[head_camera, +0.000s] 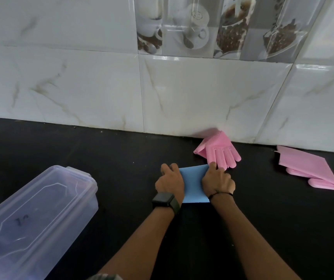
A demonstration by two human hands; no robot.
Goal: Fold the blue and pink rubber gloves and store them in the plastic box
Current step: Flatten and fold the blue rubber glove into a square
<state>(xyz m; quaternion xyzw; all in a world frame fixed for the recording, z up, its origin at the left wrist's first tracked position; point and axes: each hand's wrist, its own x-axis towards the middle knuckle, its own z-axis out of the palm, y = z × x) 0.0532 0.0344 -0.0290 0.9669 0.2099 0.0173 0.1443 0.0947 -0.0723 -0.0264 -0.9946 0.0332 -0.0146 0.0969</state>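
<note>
Both hands are down on the blue glove (193, 183) at the centre of the black counter (121, 162). The left hand (169, 181) presses its left edge and the right hand (217, 181) pins its right edge, so the hands sit apart with blue showing between them, palms flat rather than pinching. That glove looks soft, floppy and light, probably grippy, and likely to spring open unless the crease is held. The edges are the place to take it. At one o'clock a pink glove (220, 151) lies at the foot of the tiled wall (101, 87), fingers toward the worker. At three o'clock lies a second pink glove (309, 168), flat. The plastic box (35, 217) waits at eight o'clock, lid on. The counter is dark, matte and flat.
</note>
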